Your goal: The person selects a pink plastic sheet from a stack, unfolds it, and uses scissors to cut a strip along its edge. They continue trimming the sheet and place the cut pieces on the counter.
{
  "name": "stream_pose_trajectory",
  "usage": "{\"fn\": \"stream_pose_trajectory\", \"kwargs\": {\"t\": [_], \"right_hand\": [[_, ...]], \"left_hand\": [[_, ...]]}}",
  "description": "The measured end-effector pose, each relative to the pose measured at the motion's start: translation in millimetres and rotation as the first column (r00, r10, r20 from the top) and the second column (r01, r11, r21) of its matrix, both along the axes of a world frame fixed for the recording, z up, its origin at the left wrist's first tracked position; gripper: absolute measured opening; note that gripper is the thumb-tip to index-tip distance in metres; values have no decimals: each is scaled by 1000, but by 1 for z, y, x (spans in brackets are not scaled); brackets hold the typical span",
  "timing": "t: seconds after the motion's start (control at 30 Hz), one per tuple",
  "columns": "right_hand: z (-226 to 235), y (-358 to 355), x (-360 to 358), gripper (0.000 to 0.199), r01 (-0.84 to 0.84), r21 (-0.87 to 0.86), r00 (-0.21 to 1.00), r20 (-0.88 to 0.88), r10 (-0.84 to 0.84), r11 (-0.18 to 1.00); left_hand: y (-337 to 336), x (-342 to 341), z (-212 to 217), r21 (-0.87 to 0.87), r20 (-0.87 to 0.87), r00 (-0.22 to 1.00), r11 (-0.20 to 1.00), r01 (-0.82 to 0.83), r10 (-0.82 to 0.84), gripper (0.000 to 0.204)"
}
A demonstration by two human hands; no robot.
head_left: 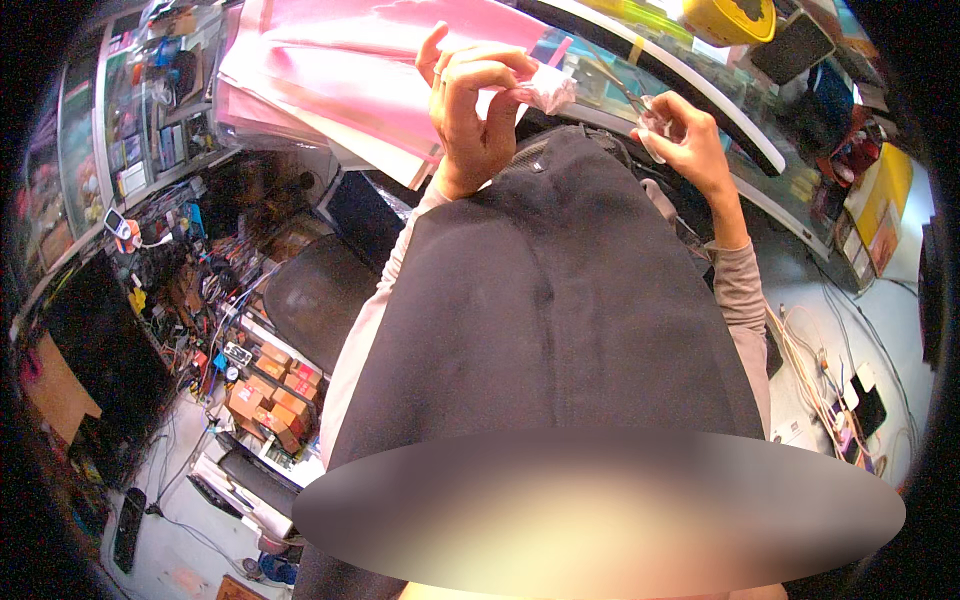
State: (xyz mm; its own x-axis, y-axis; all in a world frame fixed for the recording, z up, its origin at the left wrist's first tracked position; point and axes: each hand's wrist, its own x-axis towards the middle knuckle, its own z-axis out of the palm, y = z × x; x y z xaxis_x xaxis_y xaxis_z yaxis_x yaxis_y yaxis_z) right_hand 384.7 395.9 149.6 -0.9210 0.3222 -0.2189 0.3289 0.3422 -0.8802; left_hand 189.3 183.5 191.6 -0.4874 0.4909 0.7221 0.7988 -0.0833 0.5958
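Note:
My left hand (475,115) is raised over the worktop, its thumb and fingertips pinching a small crumpled white piece (550,90), perhaps tissue or thin plastic. To the right, my right hand (690,145) grips what look like scissors (630,97), with slim metal blades angled up and to the left. Their handle loops show partly between the fingers. A gap separates the blades from the white piece. Behind my left hand lie large pink sheets (350,70), with paler sheets under them.
A glass-topped counter with a dark curved edge (720,110) runs along the far side. On it stands a yellow round container (735,18). A dark chair (320,300), stacked small brown boxes (275,395) and tangled cables lie at the left. More cables (810,350) are at the right.

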Motion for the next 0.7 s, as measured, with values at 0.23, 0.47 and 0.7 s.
{"fn": "stream_pose_trajectory", "kwargs": {"t": [0.23,0.47,0.7], "right_hand": [[23,-32,-37,43,-88,-692,959,-252,-126,716],[8,-71,-107,46,-189,-965,982,-190,12,180],[5,-104,-129,26,-130,-990,991,-128,47,48]], "left_hand": [[-2,2,20,21,117,993,1000,-12,9,12],[-20,13,22,-137,-1,999,990,-38,38,9],[-51,38,46,-361,-76,956,886,-290,282,32]]}}
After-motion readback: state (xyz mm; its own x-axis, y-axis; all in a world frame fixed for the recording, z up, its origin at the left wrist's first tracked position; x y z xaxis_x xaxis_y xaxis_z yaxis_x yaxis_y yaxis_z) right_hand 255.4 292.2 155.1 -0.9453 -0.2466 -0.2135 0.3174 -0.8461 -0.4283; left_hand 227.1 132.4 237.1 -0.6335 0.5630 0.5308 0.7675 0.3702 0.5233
